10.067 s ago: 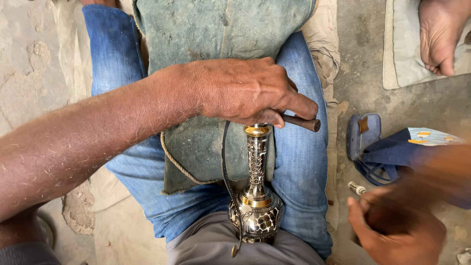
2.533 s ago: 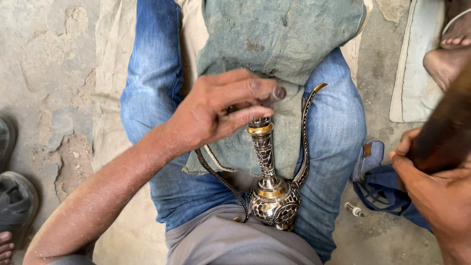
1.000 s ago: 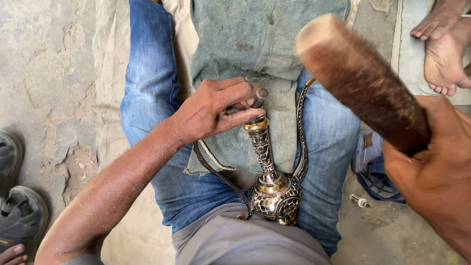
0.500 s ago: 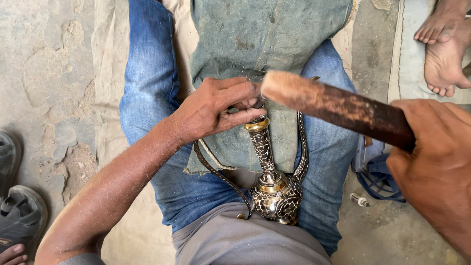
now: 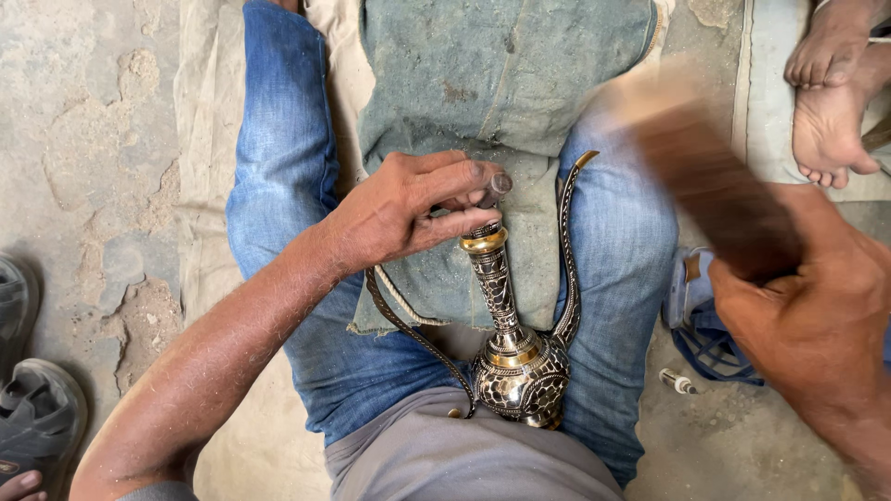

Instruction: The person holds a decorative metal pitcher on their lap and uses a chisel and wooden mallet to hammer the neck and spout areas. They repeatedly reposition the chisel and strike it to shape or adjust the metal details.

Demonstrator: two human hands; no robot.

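An engraved brass-and-black long-necked ewer [image 5: 516,366] stands upright between my thighs, with a curved spout and a thin handle. My left hand [image 5: 408,209] pinches a short dark metal punch [image 5: 492,190] against the ewer's gold-rimmed mouth. My right hand [image 5: 817,320] grips a thick wooden mallet [image 5: 696,172], blurred with motion, raised to the right of the ewer's top and apart from it. A grey-green cloth pad [image 5: 501,83] lies over my jeans-clad lap.
Another person's bare feet [image 5: 831,93] rest at the top right on a pale mat. A blue sandal [image 5: 696,311] and a small tube [image 5: 677,380] lie by my right thigh. Grey sandals [image 5: 32,408] sit at the lower left on rough concrete.
The mallet has swung up and away to the right from the punch, where it was half a second ago. My left hand keeps the punch on the ewer's mouth.
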